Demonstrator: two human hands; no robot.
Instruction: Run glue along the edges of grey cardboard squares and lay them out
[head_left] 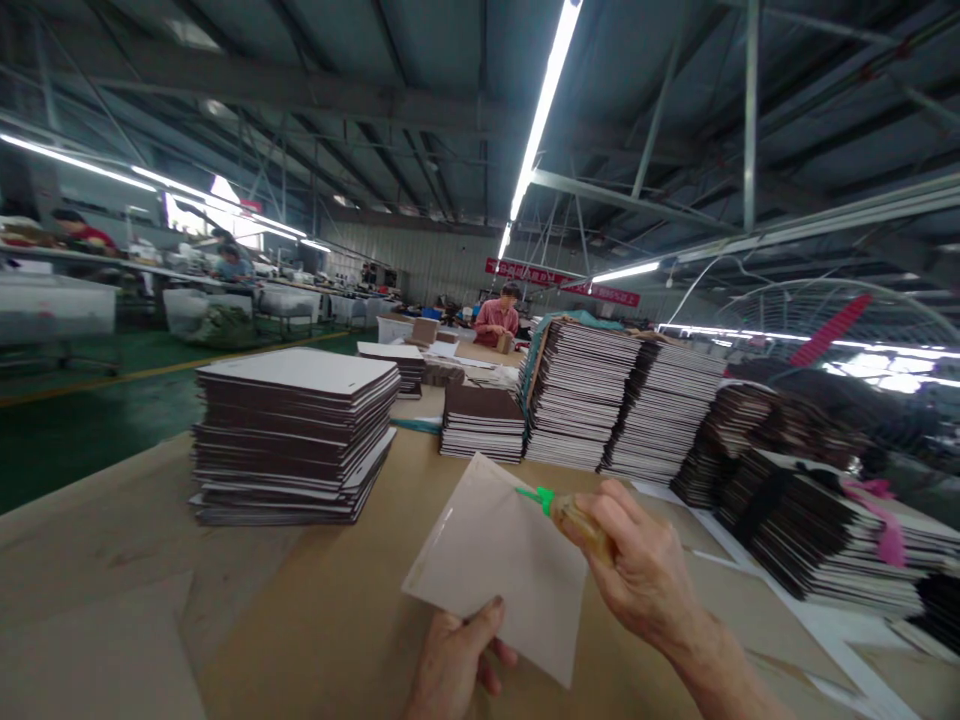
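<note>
My left hand [463, 652] grips the near edge of a pale square board [517, 590], with the thumb on top and fingers underneath. The board is held tilted above the brown tabletop. A thin shiny line, like glue, runs along its left side. In my right hand [646, 568] is a squeeze glue bottle [581, 525] with yellowish contents and a green nozzle. The nozzle's tip points left, over the upper part of the board; whether it touches the surface I cannot tell.
A stack of dark boards with white faces [292, 450] stands at left on the worktable [330, 590]. Taller stacks [577, 390] rise behind the board, and bundled stacks [817, 540] lie at right. Across the table, a person in a red shirt [496, 318] works.
</note>
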